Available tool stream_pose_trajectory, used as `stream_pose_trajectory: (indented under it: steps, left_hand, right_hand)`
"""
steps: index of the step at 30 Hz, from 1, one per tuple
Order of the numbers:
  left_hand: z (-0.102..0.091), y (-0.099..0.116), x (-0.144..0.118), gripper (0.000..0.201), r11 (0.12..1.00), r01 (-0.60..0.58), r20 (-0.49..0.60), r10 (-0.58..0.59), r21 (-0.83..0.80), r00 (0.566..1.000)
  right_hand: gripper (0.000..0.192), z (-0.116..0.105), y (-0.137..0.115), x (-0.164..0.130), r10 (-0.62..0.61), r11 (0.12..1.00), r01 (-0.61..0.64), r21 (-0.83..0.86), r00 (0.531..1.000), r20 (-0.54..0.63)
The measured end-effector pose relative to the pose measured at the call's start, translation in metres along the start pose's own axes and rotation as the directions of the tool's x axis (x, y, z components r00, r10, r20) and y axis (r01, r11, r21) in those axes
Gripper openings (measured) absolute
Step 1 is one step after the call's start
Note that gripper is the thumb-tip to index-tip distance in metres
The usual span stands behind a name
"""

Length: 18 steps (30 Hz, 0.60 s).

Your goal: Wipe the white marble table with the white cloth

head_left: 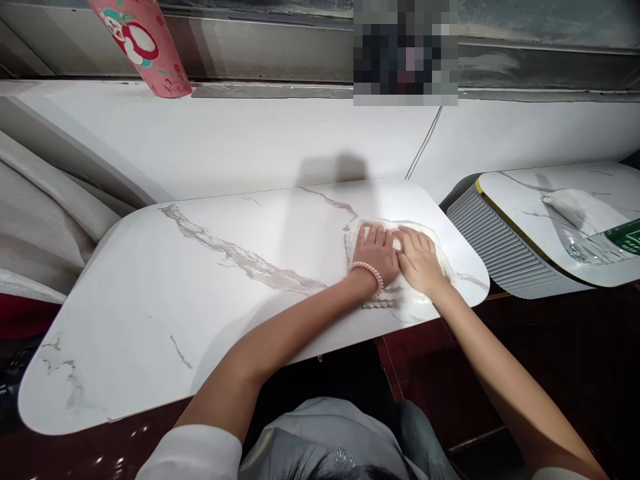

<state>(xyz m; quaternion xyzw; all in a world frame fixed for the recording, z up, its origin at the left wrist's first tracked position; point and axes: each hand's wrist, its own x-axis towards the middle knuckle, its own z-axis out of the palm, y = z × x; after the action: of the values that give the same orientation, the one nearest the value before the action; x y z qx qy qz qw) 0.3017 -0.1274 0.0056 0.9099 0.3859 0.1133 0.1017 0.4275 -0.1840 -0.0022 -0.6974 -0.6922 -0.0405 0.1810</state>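
A white cloth (445, 261) lies flat on the right end of a white marble-patterned table (200, 293). My left hand (376, 255), with a pink bead bracelet on its wrist, presses palm-down on the cloth. My right hand (421, 261) lies beside it, also flat on the cloth, fingers spread and pointing away from me. The two hands touch side by side. Neither hand grips anything; both rest on top of the cloth.
A second marble-topped table (520, 200) with a ribbed grey side stands at the right, carrying a crumpled tissue (570, 203), clear plastic and a green item (625, 235). A pale sofa (45, 220) is at the left. A pink patterned object (145, 43) hangs above the white ledge.
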Motion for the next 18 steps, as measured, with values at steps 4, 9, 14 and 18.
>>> stream_pose_trajectory:
  steps: [4, 9, 14, 18]
  left_hand:
    - [-0.010, -0.039, 0.025, 0.051, 0.997, 0.083, -0.046, -0.083, 0.002, 0.995]
    - [-0.020, -0.091, 0.049, 0.048, 0.977, 0.214, -0.122, -0.211, 0.009, 0.970]
    - [-0.030, -0.141, 0.067, 0.046, 0.972, 0.234, -0.141, -0.229, 0.024, 0.963]
    - [-0.040, -0.175, 0.076, 0.045, 0.971, 0.238, -0.148, -0.231, 0.029, 0.962]
  right_hand:
    - [0.045, 0.024, -0.008, 0.054, -0.030, 0.998, 0.032, 0.062, 0.999, -0.034]
    - [0.042, 0.051, -0.030, 0.120, -0.072, 0.992, 0.075, 0.100, 0.997, -0.035]
    - [0.042, 0.064, -0.058, 0.168, -0.038, 0.999, 0.037, 0.038, 0.998, 0.041]
    - [0.040, 0.076, -0.078, 0.194, -0.028, 0.995, 0.026, 0.092, 0.999, 0.018]
